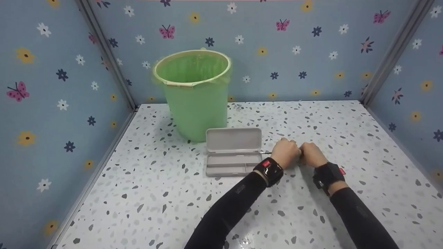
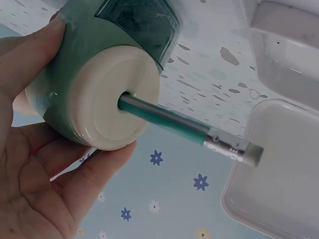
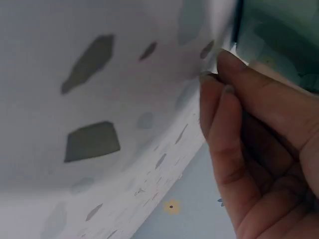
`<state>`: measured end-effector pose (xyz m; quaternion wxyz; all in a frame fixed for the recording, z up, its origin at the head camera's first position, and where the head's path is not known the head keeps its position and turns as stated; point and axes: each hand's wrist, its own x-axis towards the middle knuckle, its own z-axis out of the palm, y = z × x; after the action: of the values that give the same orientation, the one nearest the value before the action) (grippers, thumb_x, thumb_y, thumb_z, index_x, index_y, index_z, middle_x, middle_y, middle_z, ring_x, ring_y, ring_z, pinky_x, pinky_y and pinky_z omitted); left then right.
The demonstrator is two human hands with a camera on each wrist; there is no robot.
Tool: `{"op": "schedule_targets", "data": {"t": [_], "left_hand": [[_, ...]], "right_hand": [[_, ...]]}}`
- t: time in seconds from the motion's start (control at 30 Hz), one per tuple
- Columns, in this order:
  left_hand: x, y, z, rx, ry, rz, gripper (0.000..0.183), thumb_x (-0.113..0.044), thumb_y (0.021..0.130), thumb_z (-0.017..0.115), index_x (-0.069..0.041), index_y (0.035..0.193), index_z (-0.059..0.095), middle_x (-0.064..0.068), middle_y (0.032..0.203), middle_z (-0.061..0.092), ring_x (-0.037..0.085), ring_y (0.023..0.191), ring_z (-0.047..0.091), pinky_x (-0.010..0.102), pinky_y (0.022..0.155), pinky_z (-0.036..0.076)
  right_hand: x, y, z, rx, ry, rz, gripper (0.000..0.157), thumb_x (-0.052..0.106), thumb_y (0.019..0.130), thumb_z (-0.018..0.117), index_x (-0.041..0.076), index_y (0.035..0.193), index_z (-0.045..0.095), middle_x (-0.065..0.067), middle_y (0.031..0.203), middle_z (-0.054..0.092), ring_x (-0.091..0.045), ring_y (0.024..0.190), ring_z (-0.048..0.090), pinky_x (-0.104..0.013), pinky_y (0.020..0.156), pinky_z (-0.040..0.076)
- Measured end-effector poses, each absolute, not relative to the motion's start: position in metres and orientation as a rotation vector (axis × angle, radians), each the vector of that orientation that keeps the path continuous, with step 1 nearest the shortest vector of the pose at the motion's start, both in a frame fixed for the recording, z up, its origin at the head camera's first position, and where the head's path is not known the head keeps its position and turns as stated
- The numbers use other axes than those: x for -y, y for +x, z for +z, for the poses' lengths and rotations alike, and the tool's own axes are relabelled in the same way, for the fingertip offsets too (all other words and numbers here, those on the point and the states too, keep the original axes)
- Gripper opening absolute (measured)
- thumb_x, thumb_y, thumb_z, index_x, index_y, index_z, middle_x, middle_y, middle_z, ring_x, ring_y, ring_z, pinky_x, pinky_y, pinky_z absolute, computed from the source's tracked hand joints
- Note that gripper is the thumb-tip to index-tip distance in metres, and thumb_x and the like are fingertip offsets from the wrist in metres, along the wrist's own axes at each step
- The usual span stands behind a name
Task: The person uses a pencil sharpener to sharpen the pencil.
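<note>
My left hand [image 1: 285,153] grips a green rotary pencil sharpener [image 2: 57,99] with a round cream face and a dark see-through shavings window. A green pencil [image 2: 167,118] sticks out of the hole in that face, its silver ferrule and worn eraser pointing away from the sharpener. Right beside it, my right hand [image 1: 312,154] has thumb and fingertips pinched together at the sharpener's other end; the part between them is hidden. Just left of the hands, a grey pencil case [image 1: 233,140] lies open, its lid tipped back and its divided compartments showing.
A tall green bin [image 1: 199,107] with a thin green liner stands behind the pencil case. The speckled white tabletop [image 1: 148,193] is bounded by flower-and-butterfly patterned panels [image 1: 259,52] at the back and both sides.
</note>
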<state>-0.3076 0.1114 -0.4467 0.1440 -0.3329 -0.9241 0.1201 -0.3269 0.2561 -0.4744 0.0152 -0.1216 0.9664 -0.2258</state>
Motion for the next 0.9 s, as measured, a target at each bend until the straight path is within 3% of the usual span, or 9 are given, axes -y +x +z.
{"op": "schedule_targets", "data": {"t": [0.1, 0.3, 0.6, 0.9], "left_hand": [[-0.112, -0.307, -0.446, 2.688, -0.948, 0.346, 0.016, -0.02, 0.09, 0.06, -0.022, 0.09, 0.076, -0.006, 0.087, 0.07, 0.01, 0.076, 0.065, 0.026, 0.073, 0.054], [-0.116, -0.305, -0.443, 2.693, -0.911, 0.452, 0.025, -0.012, 0.092, 0.055, -0.026, 0.098, 0.076, -0.009, 0.092, 0.072, 0.007, 0.081, 0.066, 0.023, 0.075, 0.053], [-0.12, -0.302, -0.442, 2.754, -0.843, 0.441, 0.024, -0.017, 0.095, 0.055, -0.027, 0.105, 0.075, -0.01, 0.099, 0.072, 0.006, 0.084, 0.066, 0.022, 0.079, 0.053], [-0.122, -0.303, -0.441, 2.796, -0.751, 0.46, 0.021, -0.028, 0.096, 0.056, -0.032, 0.107, 0.074, -0.012, 0.101, 0.071, 0.007, 0.086, 0.065, 0.021, 0.074, 0.054]], "right_hand": [[-0.258, -0.319, -0.469, -2.938, -0.352, -0.7, 0.016, -0.008, 0.068, 0.075, -0.007, 0.083, 0.071, -0.019, 0.074, 0.071, -0.021, 0.061, 0.061, -0.034, 0.06, 0.055], [-0.261, -0.304, -0.461, -2.856, -0.291, -0.81, 0.013, -0.005, 0.07, 0.076, -0.005, 0.083, 0.071, -0.017, 0.075, 0.071, -0.019, 0.06, 0.063, -0.03, 0.057, 0.054], [-0.261, -0.286, -0.45, -2.973, -0.379, -0.836, 0.007, -0.006, 0.07, 0.077, -0.004, 0.075, 0.071, -0.012, 0.065, 0.069, -0.015, 0.053, 0.059, -0.028, 0.052, 0.049], [-0.258, -0.286, -0.43, -3.04, -0.395, -0.935, 0.008, -0.009, 0.071, 0.076, -0.007, 0.078, 0.071, -0.017, 0.071, 0.071, -0.019, 0.062, 0.066, -0.037, 0.061, 0.059]]}}
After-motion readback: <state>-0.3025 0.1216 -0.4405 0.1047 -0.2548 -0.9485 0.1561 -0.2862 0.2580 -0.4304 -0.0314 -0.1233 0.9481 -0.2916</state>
